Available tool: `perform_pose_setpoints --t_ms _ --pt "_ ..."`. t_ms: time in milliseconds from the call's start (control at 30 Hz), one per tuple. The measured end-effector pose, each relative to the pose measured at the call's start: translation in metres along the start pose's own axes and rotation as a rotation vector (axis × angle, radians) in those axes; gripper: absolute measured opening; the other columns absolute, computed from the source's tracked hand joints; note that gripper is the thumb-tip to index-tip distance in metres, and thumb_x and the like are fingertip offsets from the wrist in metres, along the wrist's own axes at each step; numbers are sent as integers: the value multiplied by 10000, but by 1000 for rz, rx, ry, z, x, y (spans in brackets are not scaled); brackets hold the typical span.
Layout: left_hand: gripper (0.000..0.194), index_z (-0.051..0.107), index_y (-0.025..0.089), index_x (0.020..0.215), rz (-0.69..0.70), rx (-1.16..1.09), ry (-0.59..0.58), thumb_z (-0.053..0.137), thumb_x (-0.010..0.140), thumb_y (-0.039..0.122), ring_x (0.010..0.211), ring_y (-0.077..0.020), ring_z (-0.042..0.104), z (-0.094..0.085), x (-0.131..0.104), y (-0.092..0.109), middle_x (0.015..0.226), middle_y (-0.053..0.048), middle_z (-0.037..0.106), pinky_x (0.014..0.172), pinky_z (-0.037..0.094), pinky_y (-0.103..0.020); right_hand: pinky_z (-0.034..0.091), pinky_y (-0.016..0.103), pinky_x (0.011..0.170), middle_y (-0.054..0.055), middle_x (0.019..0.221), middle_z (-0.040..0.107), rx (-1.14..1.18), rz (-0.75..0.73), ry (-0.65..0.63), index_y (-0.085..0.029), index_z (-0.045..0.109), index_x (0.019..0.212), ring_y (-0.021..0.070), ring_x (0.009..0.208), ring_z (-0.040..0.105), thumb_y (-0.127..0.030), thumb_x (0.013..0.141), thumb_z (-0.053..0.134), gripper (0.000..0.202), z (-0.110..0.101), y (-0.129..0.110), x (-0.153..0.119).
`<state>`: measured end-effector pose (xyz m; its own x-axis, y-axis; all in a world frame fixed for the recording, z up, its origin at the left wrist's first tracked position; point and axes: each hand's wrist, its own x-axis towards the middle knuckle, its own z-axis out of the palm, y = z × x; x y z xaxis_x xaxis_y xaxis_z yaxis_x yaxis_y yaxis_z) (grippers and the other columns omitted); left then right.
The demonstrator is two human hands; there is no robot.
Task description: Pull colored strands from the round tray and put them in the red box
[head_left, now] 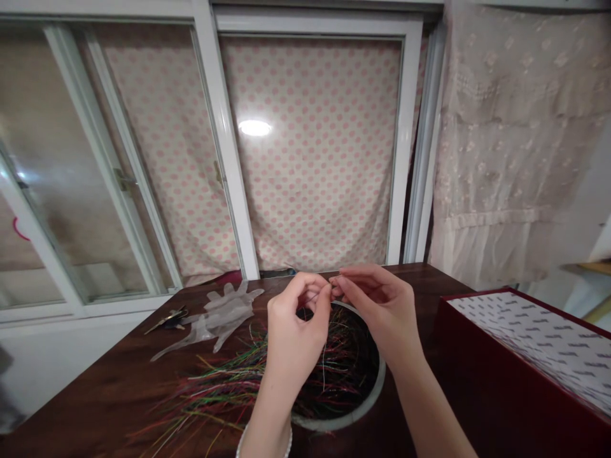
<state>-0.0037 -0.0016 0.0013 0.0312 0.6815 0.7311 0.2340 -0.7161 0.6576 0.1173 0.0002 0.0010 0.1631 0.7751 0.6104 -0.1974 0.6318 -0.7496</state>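
Above a round container (pixel 380 381) with a pale rim, my left hand (pixel 300 312) and my right hand (pixel 379 305) meet fingertip to fingertip. Both are closed in a pinch. Something small and thin sits between the fingertips, too small to make out, and a thin pale strand (pixel 324 369) hangs below my left hand. Many coloured wires or threads (pixel 224 381), red, green and yellow, lie in the container and spill over its left side onto the dark table. My left wrist wears a beaded bracelet and hides part of the bundle.
Crumpled clear plastic gloves (pixel 222 315) lie on the dark wooden table (pixel 105 381) at the left, beside a bunch of keys (pixel 167 320). A dark red box (pixel 506 369) with a patterned white top stands at the right. Behind are windows and curtains.
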Motion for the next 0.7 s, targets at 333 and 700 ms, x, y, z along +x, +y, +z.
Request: perform_pose_setpoints --t_ms 333,700 --pt "83 557 174 760 -73 19 12 530 825 217 584 -103 511 -2 1 -3 635 13 552 557 429 -217 561 294 691 10 825 711 -457 -530 58 -249 690 895 156 760 669 -78 803 565 231 -4 17 0" --pt "117 521 181 734 -44 145 -124 486 843 200 591 -108 496 -4 2 -3 630 20 522 565 406 -217 525 328 777 25 899 688 -561 -619 -146 -243 657 879 170 869 636 -76 843 497 234 -27 18 11"
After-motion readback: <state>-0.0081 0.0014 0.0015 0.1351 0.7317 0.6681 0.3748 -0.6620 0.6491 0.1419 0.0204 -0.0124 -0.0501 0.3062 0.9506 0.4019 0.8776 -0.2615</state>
